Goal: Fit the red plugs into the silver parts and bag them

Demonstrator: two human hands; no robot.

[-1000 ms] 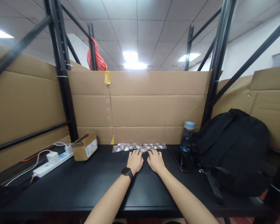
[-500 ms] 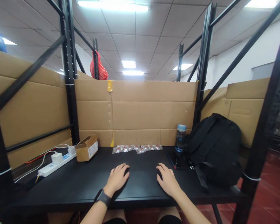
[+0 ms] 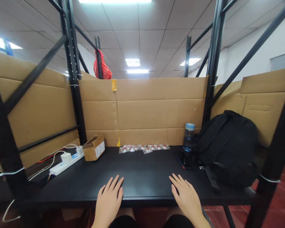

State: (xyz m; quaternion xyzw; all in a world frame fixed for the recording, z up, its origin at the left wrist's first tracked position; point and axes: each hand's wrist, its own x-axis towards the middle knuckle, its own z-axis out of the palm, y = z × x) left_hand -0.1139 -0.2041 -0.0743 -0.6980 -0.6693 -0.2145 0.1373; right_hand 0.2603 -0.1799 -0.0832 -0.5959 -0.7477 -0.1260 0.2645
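My left hand (image 3: 109, 196) is at the front edge of the black table (image 3: 142, 171), palm down with its fingers stretched out and holding nothing. On the other side, my right hand (image 3: 184, 193) lies in the same way, fingers spread and also without anything in it. Beyond both hands, a row of small clear plastic packets (image 3: 144, 148) with red marks inside lies along the back of the table. What the packets contain is too small to make out.
An opened cardboard box (image 3: 93, 148) and a white power strip (image 3: 66, 163) with plugs sit at left. At right stand a water bottle (image 3: 188, 137) and a black backpack (image 3: 230, 148), with a dark flat object (image 3: 184, 160) beside them. Cardboard walls (image 3: 142, 114) and black posts surround the table.
Both hands have drawn back toward the table's front edge and moved farther apart, their fingers straighter. The camera view has shifted slightly. The objects on the table stay in place.
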